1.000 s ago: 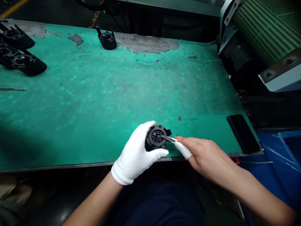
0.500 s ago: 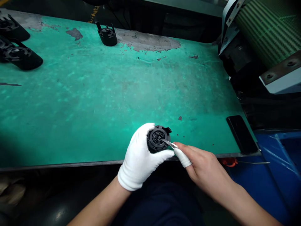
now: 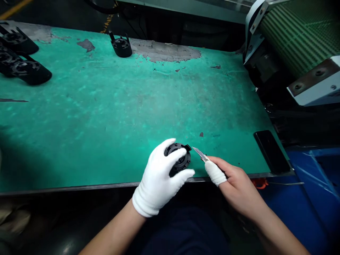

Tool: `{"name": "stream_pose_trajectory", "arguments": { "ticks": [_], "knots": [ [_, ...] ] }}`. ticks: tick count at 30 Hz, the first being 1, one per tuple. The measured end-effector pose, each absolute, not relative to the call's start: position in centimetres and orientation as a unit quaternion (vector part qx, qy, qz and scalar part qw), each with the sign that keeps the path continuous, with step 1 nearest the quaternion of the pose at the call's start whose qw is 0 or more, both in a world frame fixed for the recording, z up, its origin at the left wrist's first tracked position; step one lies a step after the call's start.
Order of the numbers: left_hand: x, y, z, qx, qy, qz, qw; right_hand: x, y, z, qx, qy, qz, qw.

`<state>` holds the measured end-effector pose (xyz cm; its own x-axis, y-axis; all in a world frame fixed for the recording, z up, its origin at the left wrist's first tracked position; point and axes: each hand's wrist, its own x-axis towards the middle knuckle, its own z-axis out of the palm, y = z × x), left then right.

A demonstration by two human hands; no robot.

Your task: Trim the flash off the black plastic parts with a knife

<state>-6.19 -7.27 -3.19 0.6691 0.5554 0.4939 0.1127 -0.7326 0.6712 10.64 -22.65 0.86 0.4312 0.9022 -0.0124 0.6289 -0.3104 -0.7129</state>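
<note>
My left hand (image 3: 159,173), in a white glove, holds a round black plastic part (image 3: 186,161) near the table's front edge. One gloved finger lies across the part's face and hides some of its middle. Just to the right, my right hand (image 3: 233,180) grips a small knife (image 3: 201,154) with a pointed metal blade. Its tip is beside the part's upper right tab, apart from it. A white cover wraps my right thumb, while the rest of that hand is bare.
Several black cylindrical housings (image 3: 34,72) stand at the left of the green table (image 3: 132,106). Another housing (image 3: 122,49) is at the back. A black phone (image 3: 272,151) lies at the right edge, below a machine with a green ribbed belt (image 3: 300,32).
The knife has moved right, off the middle of the round part. A finger of my left hand has come over the part's face. The view has shifted slightly.
</note>
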Motion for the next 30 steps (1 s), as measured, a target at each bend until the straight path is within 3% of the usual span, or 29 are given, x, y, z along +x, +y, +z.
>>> {"name": "stream_pose_trajectory", "arguments": {
  "ticks": [6, 15, 22, 30],
  "knots": [
    [-6.1, -7.8, -3.7, 0.817, 0.216, 0.41, 0.343, 11.0, -21.9, 0.4, -0.759, -0.499, 0.225, 0.353],
    [-5.4, -7.8, -3.2, 0.804, 0.287, 0.362, 0.374, 11.1, -20.5, 0.9, -0.773, -0.621, 0.016, 0.131],
    [-5.3, -7.8, -2.9, 0.816, 0.239, 0.391, 0.352, 11.0, -20.9, 1.1, -0.769, -0.633, -0.038, 0.082],
    [-5.1, -8.2, -3.6, 0.797, 0.289, 0.383, 0.367, 11.3, -19.7, 1.4, -0.78, -0.618, -0.075, 0.063]
  ]
}}
